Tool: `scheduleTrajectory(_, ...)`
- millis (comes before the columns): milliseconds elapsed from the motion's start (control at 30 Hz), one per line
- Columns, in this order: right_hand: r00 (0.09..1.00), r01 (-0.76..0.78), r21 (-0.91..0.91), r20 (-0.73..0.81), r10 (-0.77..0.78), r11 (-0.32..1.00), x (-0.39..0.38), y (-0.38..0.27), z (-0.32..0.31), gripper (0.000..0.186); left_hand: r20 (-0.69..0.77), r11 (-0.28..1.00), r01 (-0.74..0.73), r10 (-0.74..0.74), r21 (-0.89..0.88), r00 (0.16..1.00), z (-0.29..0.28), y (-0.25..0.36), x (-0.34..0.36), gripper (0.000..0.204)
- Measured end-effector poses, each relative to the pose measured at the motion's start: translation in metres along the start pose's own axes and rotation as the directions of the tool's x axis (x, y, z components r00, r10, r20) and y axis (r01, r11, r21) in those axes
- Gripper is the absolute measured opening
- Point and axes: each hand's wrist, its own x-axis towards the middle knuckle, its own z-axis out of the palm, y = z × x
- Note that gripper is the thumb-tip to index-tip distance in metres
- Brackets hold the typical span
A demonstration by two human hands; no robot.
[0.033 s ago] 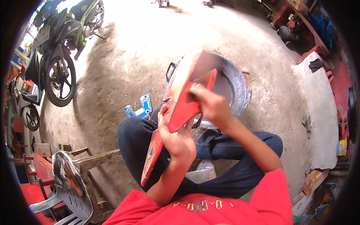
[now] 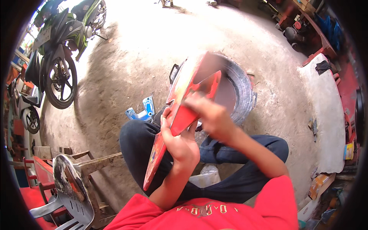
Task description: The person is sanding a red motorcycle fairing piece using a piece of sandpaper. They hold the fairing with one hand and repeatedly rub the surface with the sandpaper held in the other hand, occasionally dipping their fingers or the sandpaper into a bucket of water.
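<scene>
Long, tapered, red-painted, plastic-looking panel (image 2: 184,117) at ctr of view, set on a slant: narrow tip down-left across L leg, broad upper end over L part of a round, grey, streaked tub (image 2: 245,92). Notch in panel's L edge; angular cut-out twd. upper end. Finish patchy, w/ paler zone along L edge, mottled colour nr. tip.

Bare L hand (image 2: 180,145): closed on panel, approx. mid-length, fingers & thumb wrapped about it from below. Bare R hand (image 2: 214,119): at panel's R side, just below cut-out, fingers twd. red face; blurred. R grip: cannot tell if wide, narrow or holding sth.

Tub: on rough, grey-brown concrete floor (image 2: 103,84), just beyond folded legs in dark-blue denim trousers (image 2: 136,142). Dark handle at tub's L side. Blue-and-white, angular, hard-looking part (image 2: 143,111) on floor, L of tub, nr. L knee. Whitish, translucent plastic bag (image 2: 209,174) betw. legs.

Farther out, L: worn, grey, slotted plastic chair (image 2: 88,188), low in view; black-and-green motorcycle (image 2: 65,42), upper L, on same floor. R: long, whitish, flat slab (image 2: 327,115), w/ black, crumpled cloth (image 2: 324,66) nr. far end.
</scene>
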Motion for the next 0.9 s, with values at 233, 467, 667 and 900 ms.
scheduleTrajectory(233, 0.957, -0.289, 0.057, -0.021, 0.291, 0.956, 0.014, 0.034, -0.003, 0.038, -0.040, 1.000, -0.014, 0.014, -0.002, 0.999, 0.008, 0.001, -0.002, 0.036)
scheduleTrajectory(467, 1.000, 0.012, -0.046, -0.023, -0.013, 0.999, 0.001, 0.004, 0.006, 0.043, -0.042, 1.000, -0.008, 0.007, -0.020, 0.999, 0.008, 0.002, -0.003, 0.039)
scheduleTrajectory(667, 0.988, 0.134, 0.057, 0.063, -0.138, 0.989, 0.008, -0.038, 0.003, 0.042, 0.016, 0.998, -0.050, 0.051, -0.048, 0.999, -0.007, 0.002, 0.006, 0.043)
scheduleTrajectory(900, 0.998, -0.065, -0.006, 0.012, 0.065, 0.998, 0.012, 0.008, -0.009, 0.033, -0.051, 1.000, -0.015, 0.015, -0.016, 0.999, 0.008, 0.001, -0.002, 0.043)
